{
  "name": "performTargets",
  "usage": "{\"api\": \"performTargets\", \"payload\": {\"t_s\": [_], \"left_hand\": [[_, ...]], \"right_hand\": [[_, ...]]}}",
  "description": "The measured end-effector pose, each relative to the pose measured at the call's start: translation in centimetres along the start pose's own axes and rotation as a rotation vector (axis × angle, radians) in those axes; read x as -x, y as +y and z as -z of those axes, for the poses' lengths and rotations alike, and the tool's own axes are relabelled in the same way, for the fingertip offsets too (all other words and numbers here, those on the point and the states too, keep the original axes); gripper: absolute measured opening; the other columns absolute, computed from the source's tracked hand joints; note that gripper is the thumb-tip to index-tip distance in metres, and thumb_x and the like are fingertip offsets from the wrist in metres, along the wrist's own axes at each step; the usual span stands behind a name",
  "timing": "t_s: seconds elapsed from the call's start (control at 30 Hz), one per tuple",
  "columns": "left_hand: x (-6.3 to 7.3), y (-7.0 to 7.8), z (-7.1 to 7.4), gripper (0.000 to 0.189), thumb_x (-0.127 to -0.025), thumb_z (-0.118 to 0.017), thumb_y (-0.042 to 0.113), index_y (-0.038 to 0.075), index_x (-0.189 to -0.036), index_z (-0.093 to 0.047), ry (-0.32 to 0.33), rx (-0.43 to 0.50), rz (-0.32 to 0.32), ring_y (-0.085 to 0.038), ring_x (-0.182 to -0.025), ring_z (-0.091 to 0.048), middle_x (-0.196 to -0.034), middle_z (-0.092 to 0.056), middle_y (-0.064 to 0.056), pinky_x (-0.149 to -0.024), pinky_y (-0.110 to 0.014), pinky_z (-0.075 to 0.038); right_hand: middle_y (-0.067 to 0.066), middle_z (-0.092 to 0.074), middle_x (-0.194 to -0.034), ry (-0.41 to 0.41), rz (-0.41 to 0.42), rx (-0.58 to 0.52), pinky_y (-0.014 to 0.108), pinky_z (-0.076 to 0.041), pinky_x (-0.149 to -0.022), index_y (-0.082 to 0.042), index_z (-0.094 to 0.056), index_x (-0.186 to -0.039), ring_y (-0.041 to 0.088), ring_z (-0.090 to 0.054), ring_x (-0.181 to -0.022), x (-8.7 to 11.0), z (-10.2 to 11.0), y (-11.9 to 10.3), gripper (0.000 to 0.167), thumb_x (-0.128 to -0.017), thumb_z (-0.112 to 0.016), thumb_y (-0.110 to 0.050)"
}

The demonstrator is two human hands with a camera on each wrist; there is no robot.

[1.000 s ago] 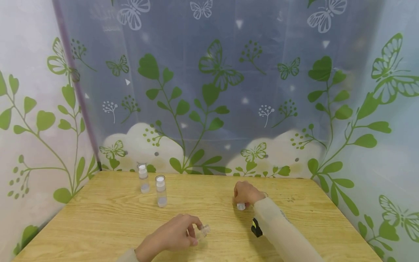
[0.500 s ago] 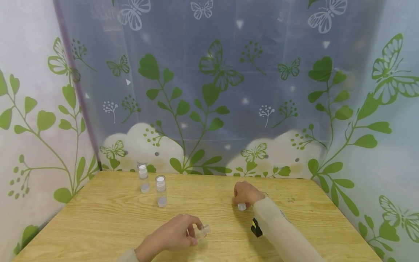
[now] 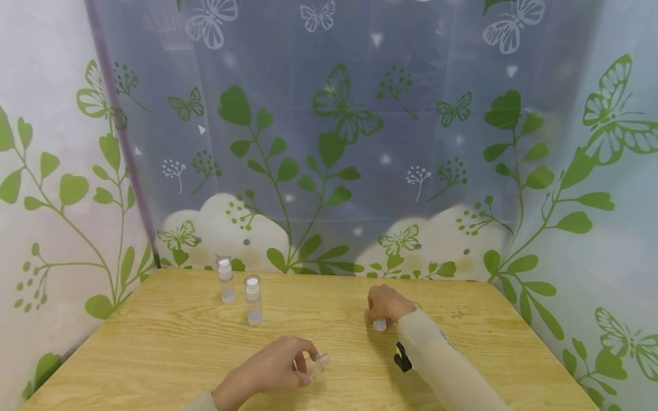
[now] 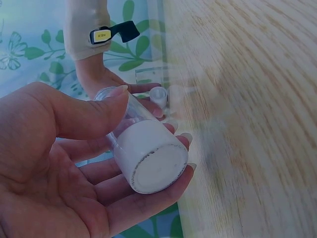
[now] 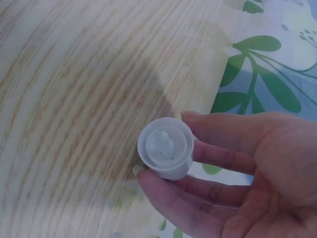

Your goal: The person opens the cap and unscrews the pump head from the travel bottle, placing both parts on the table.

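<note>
Two clear bottles (image 3: 254,305) stand upright on the table (image 3: 319,302). Right of them and closer to you, your left hand (image 3: 277,364) grips a tilted white-bottomed bottle (image 4: 151,153); well right of them, your right hand (image 3: 386,302) pinches a round white cap (image 5: 166,148), hollow end showing.

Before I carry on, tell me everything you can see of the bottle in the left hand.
The bottle is a plastic-looking cylinder with clear walls, its end toward the left wrist camera white. No cap shows on the far end. The left hand grips it tilted; whether it touches the table cannot be told.
</note>
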State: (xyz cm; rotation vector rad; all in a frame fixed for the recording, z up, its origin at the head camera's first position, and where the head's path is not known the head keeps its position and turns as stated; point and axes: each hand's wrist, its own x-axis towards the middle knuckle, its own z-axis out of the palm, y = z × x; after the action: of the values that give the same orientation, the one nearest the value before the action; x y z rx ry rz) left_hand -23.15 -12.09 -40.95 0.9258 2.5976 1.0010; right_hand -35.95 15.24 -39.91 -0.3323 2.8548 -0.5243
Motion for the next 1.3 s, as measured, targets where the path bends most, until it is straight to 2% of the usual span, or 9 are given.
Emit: {"api": "performTargets", "payload": {"t_s": [0.17, 0.4, 0.67, 0.9, 1.3], "left_hand": [[0.01, 0.01, 0.01, 0.032, -0.084, -0.080, 0.005, 0.004, -0.115, -0.071, 0.003, 0.003, 0.001, -0.006, -0.074, -0.069, -0.086, -0.076, -0.004, -0.071, -0.026, -0.059], [-0.01, 0.03, 0.05, 0.032, -0.084, -0.079, 0.005, 0.004, -0.115, -0.071, 0.000, 0.003, 0.006, -0.006, -0.074, -0.069, -0.086, -0.076, -0.004, -0.070, -0.026, -0.059], [0.03, 0.05, 0.06, 0.032, -0.084, -0.080, 0.004, 0.004, -0.115, -0.071, -0.001, 0.002, 0.005, -0.005, -0.073, -0.068, -0.086, -0.076, -0.004, -0.070, -0.025, -0.059], [0.01, 0.15, 0.09, 0.032, -0.084, -0.080, 0.005, 0.004, -0.115, -0.071, -0.003, 0.000, 0.015, -0.007, -0.074, -0.069, -0.086, -0.076, -0.003, -0.070, -0.026, -0.059], [0.03, 0.15, 0.08, 0.031, -0.084, -0.080, 0.005, 0.004, -0.115, -0.071, -0.001, 0.007, 0.019, -0.006, -0.073, -0.068, -0.086, -0.075, -0.003, -0.069, -0.026, -0.059]], "right_hand": [[0.007, -0.067, -0.077, 0.007, 0.009, 0.010, 0.038, -0.062, -0.058, -0.004, -0.070, -0.082, 0.023, -0.070, -0.063, 0.17, 0.03, -0.11, 0.013, -0.092, -0.076, -0.009], [0.009, -0.067, -0.076, -0.004, 0.012, 0.012, 0.031, -0.058, -0.051, -0.004, -0.069, -0.079, 0.021, -0.067, -0.058, 0.14, 0.19, -0.06, 0.014, -0.091, -0.076, -0.006], [0.007, -0.068, -0.076, 0.001, -0.017, 0.012, 0.036, -0.061, -0.058, -0.005, -0.070, -0.081, 0.022, -0.070, -0.062, 0.23, 0.09, -0.12, 0.012, -0.092, -0.076, -0.007], [0.007, -0.067, -0.078, 0.011, -0.011, 0.023, 0.038, -0.061, -0.059, -0.005, -0.070, -0.083, 0.023, -0.071, -0.063, 0.27, 0.15, -0.06, 0.012, -0.092, -0.076, -0.009], [0.005, -0.068, -0.075, 0.021, -0.015, 0.038, 0.031, -0.056, -0.050, -0.007, -0.069, -0.079, 0.024, -0.070, -0.061, 0.34, 0.05, 0.13, 0.015, -0.091, -0.077, -0.011]]}}
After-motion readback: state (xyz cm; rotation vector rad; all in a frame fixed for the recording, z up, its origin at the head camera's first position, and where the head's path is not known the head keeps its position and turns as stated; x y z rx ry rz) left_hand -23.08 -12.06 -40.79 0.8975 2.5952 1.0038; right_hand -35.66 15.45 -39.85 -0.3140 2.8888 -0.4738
